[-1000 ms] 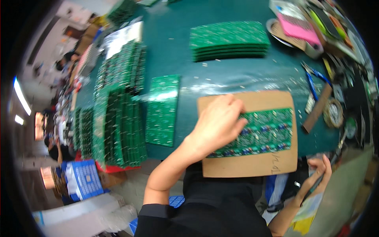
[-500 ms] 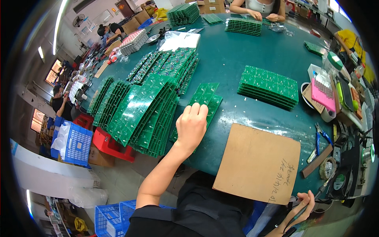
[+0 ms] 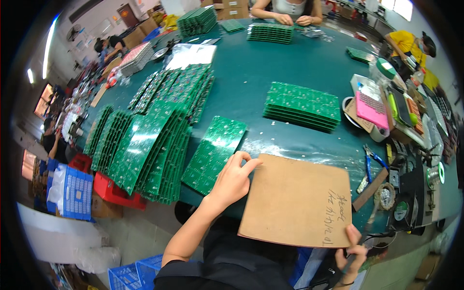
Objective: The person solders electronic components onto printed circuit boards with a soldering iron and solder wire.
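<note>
A brown cardboard sheet with handwriting on it lies at the table's near edge. My left hand is closed at its upper left corner, thumb and forefinger pinching there. By the lower right corner, my right hand holds a slim soldering iron, blurred by motion, with its fingers against the cardboard's edge. Left of the cardboard, beyond my left hand, a green circuit board panel lies on the table. Leaning stacks of green panels stand further left.
Another stack of panels sits beyond the cardboard. Blue-handled pliers, a tin of metal wool and a solder spool are at right. Across the green table, a person's hands work near more panels.
My left hand has left the green panels and moved to the cardboard's corner. My right hand has come up to the cardboard's lower right corner. The whole view has shifted rightward.
</note>
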`<state>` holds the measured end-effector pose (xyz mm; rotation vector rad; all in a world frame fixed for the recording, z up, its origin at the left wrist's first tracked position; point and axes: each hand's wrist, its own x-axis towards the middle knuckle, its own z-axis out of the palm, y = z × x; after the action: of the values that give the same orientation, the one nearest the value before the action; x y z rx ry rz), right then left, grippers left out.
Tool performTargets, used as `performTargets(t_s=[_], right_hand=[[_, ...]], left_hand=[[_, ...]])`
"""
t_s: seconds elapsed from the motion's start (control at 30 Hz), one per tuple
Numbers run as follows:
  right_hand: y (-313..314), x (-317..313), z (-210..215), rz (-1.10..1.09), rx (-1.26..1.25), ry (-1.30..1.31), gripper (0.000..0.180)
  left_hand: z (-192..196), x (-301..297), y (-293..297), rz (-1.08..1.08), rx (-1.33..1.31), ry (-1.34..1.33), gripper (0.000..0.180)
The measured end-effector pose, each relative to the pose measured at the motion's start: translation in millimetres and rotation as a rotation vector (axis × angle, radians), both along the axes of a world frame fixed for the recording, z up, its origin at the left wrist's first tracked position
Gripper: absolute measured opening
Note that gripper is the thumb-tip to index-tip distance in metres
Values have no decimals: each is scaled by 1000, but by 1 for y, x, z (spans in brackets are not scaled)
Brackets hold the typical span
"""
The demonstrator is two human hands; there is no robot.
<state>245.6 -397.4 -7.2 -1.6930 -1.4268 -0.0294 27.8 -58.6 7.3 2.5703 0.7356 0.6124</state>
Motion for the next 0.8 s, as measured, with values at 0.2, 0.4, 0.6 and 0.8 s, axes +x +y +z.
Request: performTargets(t_s=[0.2,0.4,0.6,0.8], right_hand=[[82,44,48,-310,308,132,34],[169,72,28,-437,339,18,30],[268,137,56,-430,239,-94,24],[318,171,8,-437,27,-138,25]], left_hand=[[-6,21,18,-187,-38,-223,32],[8,53,42,88,-522,-560,37],[41,109,126,51,-629,-579,42],[-10,140,185,154,-850,-478,32]])
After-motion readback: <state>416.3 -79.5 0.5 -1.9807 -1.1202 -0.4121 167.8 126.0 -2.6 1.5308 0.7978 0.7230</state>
